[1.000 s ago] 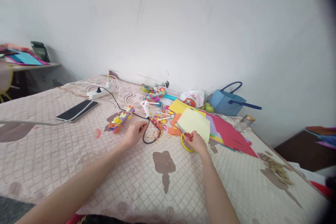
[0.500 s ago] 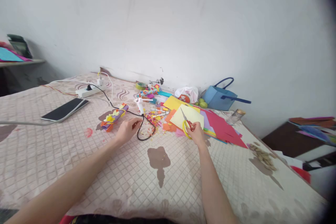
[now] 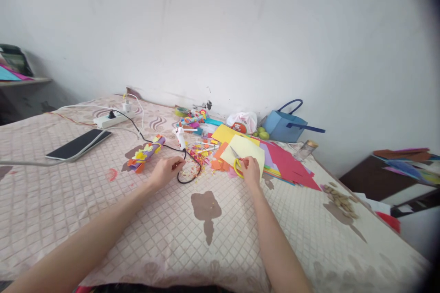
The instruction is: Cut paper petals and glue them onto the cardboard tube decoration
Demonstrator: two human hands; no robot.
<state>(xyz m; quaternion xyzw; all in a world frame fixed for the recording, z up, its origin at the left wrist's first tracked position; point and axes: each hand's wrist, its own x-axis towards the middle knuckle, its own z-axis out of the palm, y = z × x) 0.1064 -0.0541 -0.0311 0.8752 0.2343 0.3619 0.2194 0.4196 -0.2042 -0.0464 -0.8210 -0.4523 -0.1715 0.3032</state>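
My right hand (image 3: 250, 170) is closed on a pair of scissors (image 3: 237, 163) with yellow and red handles, over the pale yellow sheet (image 3: 252, 147); the blades point up and left. My left hand (image 3: 167, 168) is in a pinch, fingertips beside the loop of black cable (image 3: 199, 171). Anything between those fingers is too small or hidden to make out. Beyond it stands a white glue gun (image 3: 180, 139) joined to that cable. To the left lies a purple paper roll (image 3: 147, 152) decorated with yellow and orange flower shapes.
Paper scraps (image 3: 203, 153) are strewn mid-table, beside stacked coloured sheets (image 3: 290, 165). Behind are a plastic bag (image 3: 243, 122) and a blue bag (image 3: 287, 127). A phone-like dark device (image 3: 79, 143) and a power strip (image 3: 113, 120) lie left; a jar (image 3: 307, 150) and peanut-like pieces (image 3: 341, 200) lie right.
My right hand has drawn slightly left with the scissors, which now sit lower over the pale yellow sheet. My left hand keeps its pinch near the cable. The whole view has shifted a little.
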